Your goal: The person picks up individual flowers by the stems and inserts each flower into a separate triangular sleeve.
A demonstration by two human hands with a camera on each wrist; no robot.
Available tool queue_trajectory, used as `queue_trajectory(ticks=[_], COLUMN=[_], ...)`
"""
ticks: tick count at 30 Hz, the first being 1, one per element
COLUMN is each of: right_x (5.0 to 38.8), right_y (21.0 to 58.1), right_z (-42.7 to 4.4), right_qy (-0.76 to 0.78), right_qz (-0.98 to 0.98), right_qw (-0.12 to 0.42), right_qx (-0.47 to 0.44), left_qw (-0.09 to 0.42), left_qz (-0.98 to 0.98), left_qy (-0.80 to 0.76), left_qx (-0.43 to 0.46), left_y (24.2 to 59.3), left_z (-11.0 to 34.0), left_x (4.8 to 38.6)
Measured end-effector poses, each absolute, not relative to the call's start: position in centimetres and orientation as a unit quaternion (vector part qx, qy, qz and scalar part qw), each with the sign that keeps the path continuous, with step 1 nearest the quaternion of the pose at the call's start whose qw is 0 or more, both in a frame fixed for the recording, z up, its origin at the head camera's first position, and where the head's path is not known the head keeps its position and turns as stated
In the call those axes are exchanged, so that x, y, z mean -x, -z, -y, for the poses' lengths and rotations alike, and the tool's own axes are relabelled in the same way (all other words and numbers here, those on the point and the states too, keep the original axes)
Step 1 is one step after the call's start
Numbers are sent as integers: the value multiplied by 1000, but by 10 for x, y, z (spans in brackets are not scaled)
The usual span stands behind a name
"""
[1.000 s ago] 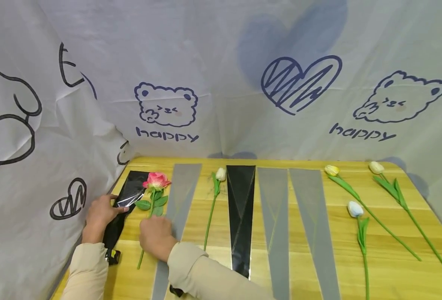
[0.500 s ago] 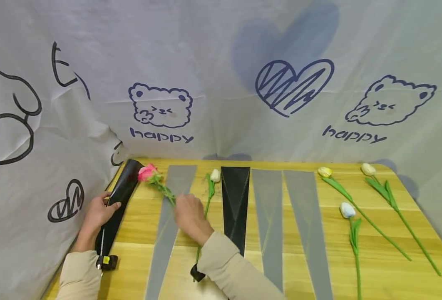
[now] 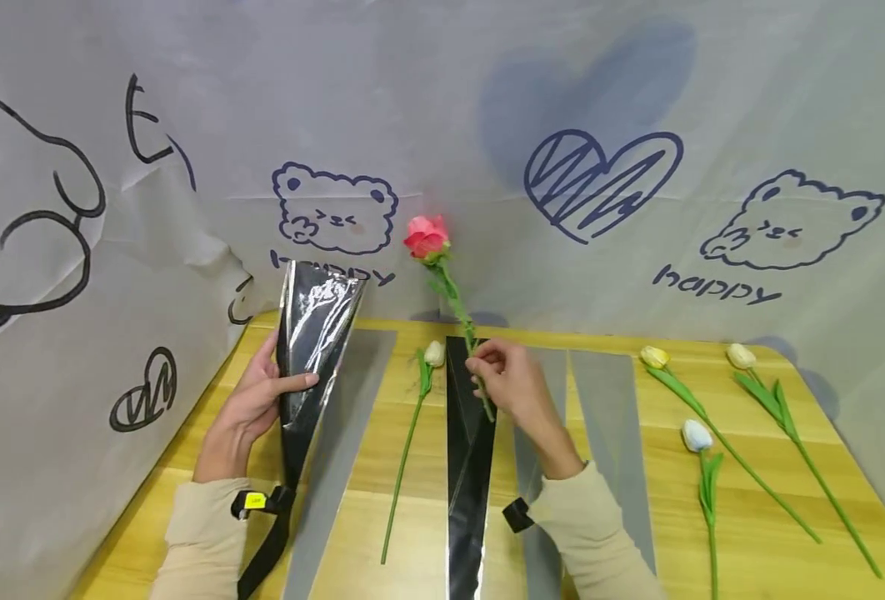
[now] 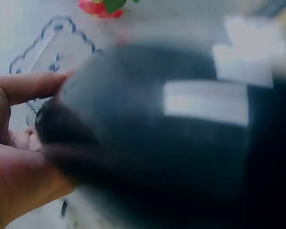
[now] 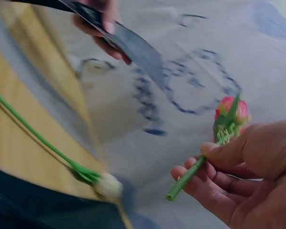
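Observation:
My left hand (image 3: 251,404) grips a black flower sleeve (image 3: 315,333), thumb across its glossy front, and holds it upright above the table's left side. In the left wrist view the sleeve (image 4: 181,143) is a large dark blur. My right hand (image 3: 513,383) pinches the green stem of a pink rose (image 3: 427,239) between thumb and fingers. The bloom points up and leans left, against the backdrop. In the right wrist view the cut stem end (image 5: 181,186) juts out past my fingers. The rose and the sleeve are apart.
A white tulip (image 3: 433,354) lies between the hands. Flat on the wooden table are another black sleeve (image 3: 467,483) and several grey ones (image 3: 615,417). Yellow (image 3: 654,357), white (image 3: 741,357) and blue-white (image 3: 696,435) tulips lie at the right. A printed cloth backdrop rises behind.
My right hand has lifted the rose off the table and carried it right and up. My left hand has raised the black sleeve from the table and tilted it upright.

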State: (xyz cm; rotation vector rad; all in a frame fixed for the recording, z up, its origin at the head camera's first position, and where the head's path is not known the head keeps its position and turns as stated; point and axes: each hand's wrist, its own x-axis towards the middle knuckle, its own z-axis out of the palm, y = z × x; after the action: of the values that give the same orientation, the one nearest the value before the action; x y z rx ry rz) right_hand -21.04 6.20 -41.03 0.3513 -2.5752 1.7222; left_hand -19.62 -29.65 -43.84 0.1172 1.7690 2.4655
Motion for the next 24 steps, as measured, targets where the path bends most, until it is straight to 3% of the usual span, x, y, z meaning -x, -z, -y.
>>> queue_trajectory(ticks=[11, 24], right_x=[211, 212], right_y=[407, 413], right_z=[-130, -149], right_qy=[-674, -779], right_qz=[734, 620], right_qw=[43, 70], right_qx=[-68, -53], left_qw=[86, 105], left_qz=[-519, -563], left_qy=[-845, -817], left_qx=[-95, -70], left_y=[440, 439], left_z=[229, 198], left_x=[213, 221])
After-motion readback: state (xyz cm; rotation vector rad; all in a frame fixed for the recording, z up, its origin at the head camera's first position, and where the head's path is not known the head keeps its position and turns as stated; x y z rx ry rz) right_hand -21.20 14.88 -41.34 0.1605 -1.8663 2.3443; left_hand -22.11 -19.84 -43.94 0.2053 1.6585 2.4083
